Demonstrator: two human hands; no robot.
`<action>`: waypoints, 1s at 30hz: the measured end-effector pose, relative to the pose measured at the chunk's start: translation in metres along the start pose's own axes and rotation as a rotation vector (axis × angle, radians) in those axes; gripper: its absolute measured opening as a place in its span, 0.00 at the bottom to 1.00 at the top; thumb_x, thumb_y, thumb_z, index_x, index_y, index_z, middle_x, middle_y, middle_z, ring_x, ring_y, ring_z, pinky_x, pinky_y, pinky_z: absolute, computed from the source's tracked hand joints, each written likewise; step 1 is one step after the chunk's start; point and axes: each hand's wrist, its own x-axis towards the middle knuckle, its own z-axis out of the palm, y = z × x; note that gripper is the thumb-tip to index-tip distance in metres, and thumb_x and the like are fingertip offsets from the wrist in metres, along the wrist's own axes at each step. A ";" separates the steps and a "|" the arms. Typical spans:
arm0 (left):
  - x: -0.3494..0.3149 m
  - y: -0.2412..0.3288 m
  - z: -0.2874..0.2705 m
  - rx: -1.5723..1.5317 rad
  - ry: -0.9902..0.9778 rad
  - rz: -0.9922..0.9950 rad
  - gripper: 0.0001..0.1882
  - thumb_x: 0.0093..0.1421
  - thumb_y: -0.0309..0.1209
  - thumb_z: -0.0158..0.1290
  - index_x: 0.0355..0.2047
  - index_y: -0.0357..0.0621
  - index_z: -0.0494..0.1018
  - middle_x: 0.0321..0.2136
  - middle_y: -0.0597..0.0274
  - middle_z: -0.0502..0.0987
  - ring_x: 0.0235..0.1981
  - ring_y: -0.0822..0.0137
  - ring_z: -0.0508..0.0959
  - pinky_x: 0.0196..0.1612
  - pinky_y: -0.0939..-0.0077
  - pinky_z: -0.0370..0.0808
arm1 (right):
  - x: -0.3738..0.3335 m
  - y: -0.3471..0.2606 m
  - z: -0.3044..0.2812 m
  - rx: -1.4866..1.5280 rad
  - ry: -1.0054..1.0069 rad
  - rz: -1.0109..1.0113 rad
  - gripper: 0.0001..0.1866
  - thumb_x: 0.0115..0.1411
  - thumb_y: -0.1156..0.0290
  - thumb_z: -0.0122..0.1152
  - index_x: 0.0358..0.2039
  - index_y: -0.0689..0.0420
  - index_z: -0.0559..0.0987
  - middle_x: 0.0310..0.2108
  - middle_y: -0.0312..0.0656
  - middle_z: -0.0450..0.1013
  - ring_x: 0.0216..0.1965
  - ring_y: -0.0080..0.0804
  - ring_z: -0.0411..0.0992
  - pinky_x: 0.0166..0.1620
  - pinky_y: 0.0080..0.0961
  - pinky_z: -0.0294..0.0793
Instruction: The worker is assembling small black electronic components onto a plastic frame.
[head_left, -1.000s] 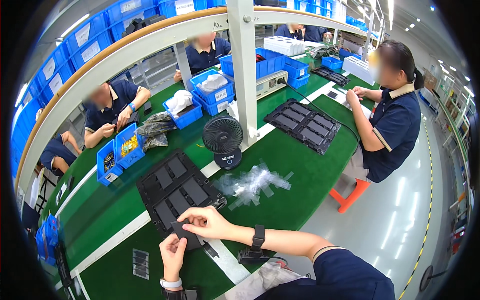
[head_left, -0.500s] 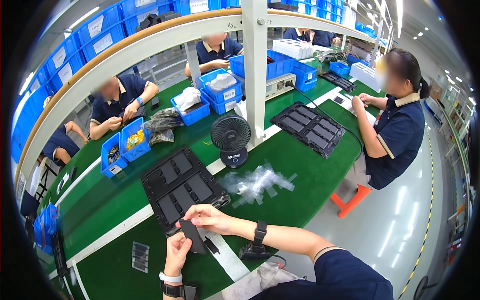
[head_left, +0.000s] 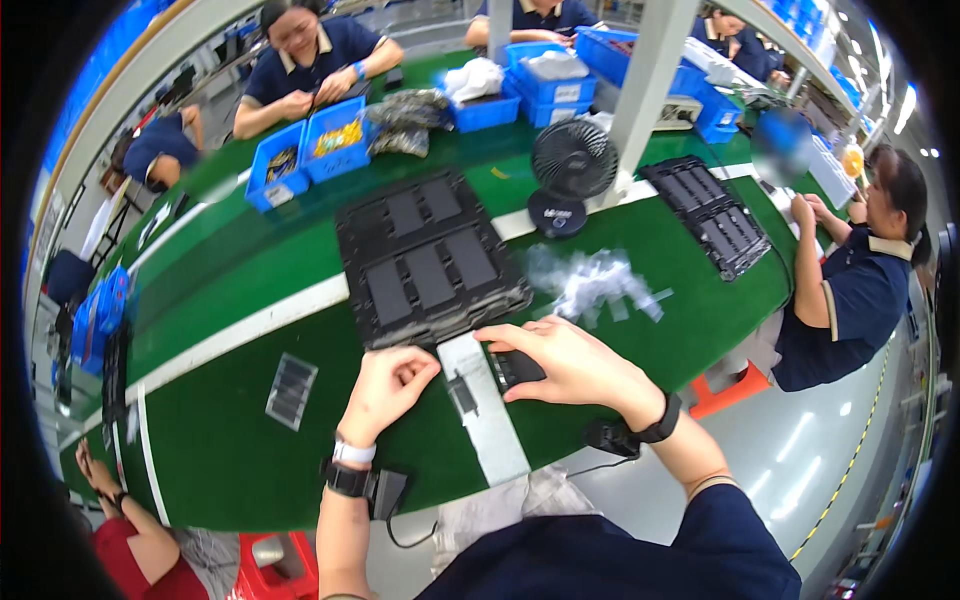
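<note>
My right hand (head_left: 580, 368) grips a flat dark rectangular piece (head_left: 519, 369) between thumb and fingers, low over the white stripe on the table. To its left, my left hand (head_left: 392, 388) is closed, thumb and fingertips pressed together; whatever they may hold is too small to make out. Both hands are just in front of a black tray (head_left: 430, 328), where several dark grey rectangular pieces (head_left: 432, 280) lie in slots. A small black strip (head_left: 463, 394) rests on the white stripe between my hands.
A clear sheet with dark strips (head_left: 292, 391) lies at left. Transparent film pieces (head_left: 597, 285) and a black desk fan (head_left: 572, 165) stand beyond my right hand. Farther off are blue bins (head_left: 277, 168), a white post (head_left: 652, 90), a second black tray (head_left: 708, 215) and co-workers.
My hands have moved apart; earlier both held the dark piece, now only the right does, lower and to the right. The view has turned, bringing a red-clothed person in at lower left.
</note>
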 end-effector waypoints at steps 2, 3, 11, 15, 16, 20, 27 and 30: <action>-0.001 0.006 -0.001 0.013 -0.041 -0.003 0.04 0.51 0.24 0.57 0.26 0.35 0.76 0.16 0.66 0.73 0.14 0.84 0.67 0.17 0.87 0.62 | -0.012 0.003 0.017 -0.164 -0.023 -0.003 0.32 0.42 0.66 0.69 0.50 0.52 0.69 0.35 0.42 0.74 0.42 0.37 0.70 0.51 0.34 0.61; -0.002 0.005 0.001 0.000 -0.053 0.009 0.04 0.50 0.25 0.58 0.26 0.37 0.76 0.15 0.65 0.73 0.13 0.81 0.68 0.18 0.85 0.64 | -0.015 0.006 0.021 -0.152 -0.035 -0.006 0.32 0.42 0.66 0.69 0.50 0.52 0.69 0.35 0.42 0.74 0.42 0.37 0.70 0.51 0.34 0.61; -0.006 0.004 0.003 0.077 -0.073 0.037 0.09 0.46 0.29 0.61 0.27 0.40 0.77 0.17 0.66 0.74 0.13 0.77 0.68 0.18 0.83 0.65 | -0.034 0.027 0.027 -0.166 0.067 -0.040 0.19 0.44 0.70 0.67 0.40 0.52 0.79 0.48 0.39 0.71 0.52 0.40 0.65 0.57 0.40 0.60; -0.007 0.010 0.008 0.144 -0.097 0.076 0.09 0.43 0.28 0.63 0.27 0.42 0.78 0.17 0.66 0.73 0.12 0.79 0.65 0.17 0.85 0.63 | -0.038 0.029 0.037 -0.163 0.102 -0.072 0.18 0.43 0.71 0.67 0.38 0.51 0.80 0.48 0.37 0.71 0.51 0.39 0.65 0.55 0.39 0.61; -0.009 0.009 0.010 0.123 -0.104 0.090 0.10 0.42 0.28 0.64 0.28 0.44 0.78 0.17 0.67 0.73 0.12 0.78 0.65 0.17 0.84 0.63 | -0.039 0.028 0.040 -0.152 0.130 -0.090 0.18 0.43 0.71 0.67 0.38 0.51 0.80 0.48 0.37 0.71 0.50 0.40 0.65 0.54 0.38 0.63; -0.010 0.013 0.016 0.133 -0.138 0.160 0.11 0.42 0.30 0.64 0.28 0.47 0.77 0.17 0.69 0.73 0.12 0.77 0.65 0.17 0.83 0.62 | -0.036 0.022 0.054 -0.163 0.186 -0.131 0.18 0.42 0.72 0.67 0.38 0.51 0.80 0.48 0.38 0.69 0.47 0.42 0.64 0.49 0.36 0.66; -0.011 0.017 0.019 0.162 -0.164 0.084 0.11 0.43 0.34 0.64 0.27 0.48 0.77 0.17 0.71 0.73 0.12 0.76 0.65 0.17 0.82 0.62 | -0.037 0.018 0.054 -0.184 0.135 -0.183 0.20 0.39 0.73 0.67 0.37 0.52 0.80 0.48 0.39 0.68 0.45 0.41 0.65 0.46 0.37 0.66; -0.011 0.017 0.019 0.170 -0.165 0.079 0.11 0.43 0.35 0.64 0.27 0.49 0.77 0.17 0.71 0.72 0.13 0.76 0.65 0.17 0.81 0.62 | -0.037 0.019 0.054 -0.195 0.136 -0.201 0.20 0.38 0.73 0.67 0.37 0.52 0.80 0.48 0.39 0.68 0.45 0.41 0.65 0.46 0.37 0.66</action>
